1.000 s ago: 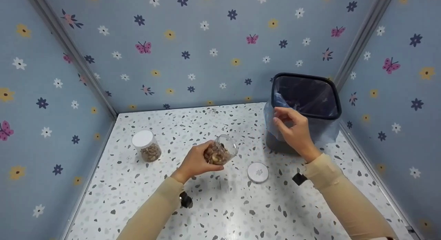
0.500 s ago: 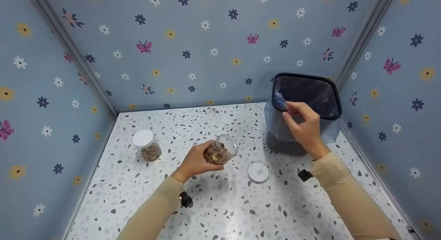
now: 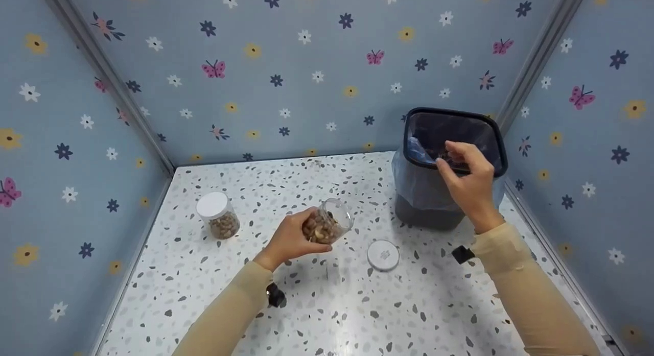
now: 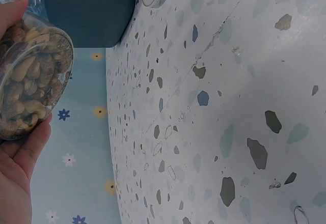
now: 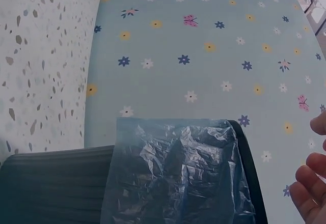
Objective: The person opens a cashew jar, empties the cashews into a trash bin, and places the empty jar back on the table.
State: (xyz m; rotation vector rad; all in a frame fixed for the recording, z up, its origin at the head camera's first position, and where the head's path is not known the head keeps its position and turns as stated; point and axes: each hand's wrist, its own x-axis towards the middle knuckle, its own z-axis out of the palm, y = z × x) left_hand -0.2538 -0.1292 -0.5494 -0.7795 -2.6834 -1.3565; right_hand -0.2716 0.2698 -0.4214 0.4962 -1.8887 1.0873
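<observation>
The open jar (image 3: 333, 224) is in your left hand (image 3: 290, 239), tilted, its mouth turned right toward the bin; whether its base touches the counter (image 3: 403, 315), you cannot tell from here. That lean probably keeps the nuts (image 4: 30, 79) within reach of your right hand (image 3: 471, 182) while your left steadies the wall. Your left grip wraps the jar, thumb on the near side, fingers round the far side. Your right grip is loose, thumb and bent fingers apart, with nothing clearly visible between them; it hangs palm inward over the bin (image 3: 426, 215), forearm angled up from the lower right. The blue liner (image 5: 175, 175) folds over the bin's rim, likely to hold it there. The white lid (image 3: 383, 255) lies flat between jar and bin; a capped jar (image 3: 219, 217) stands upright at far left.
</observation>
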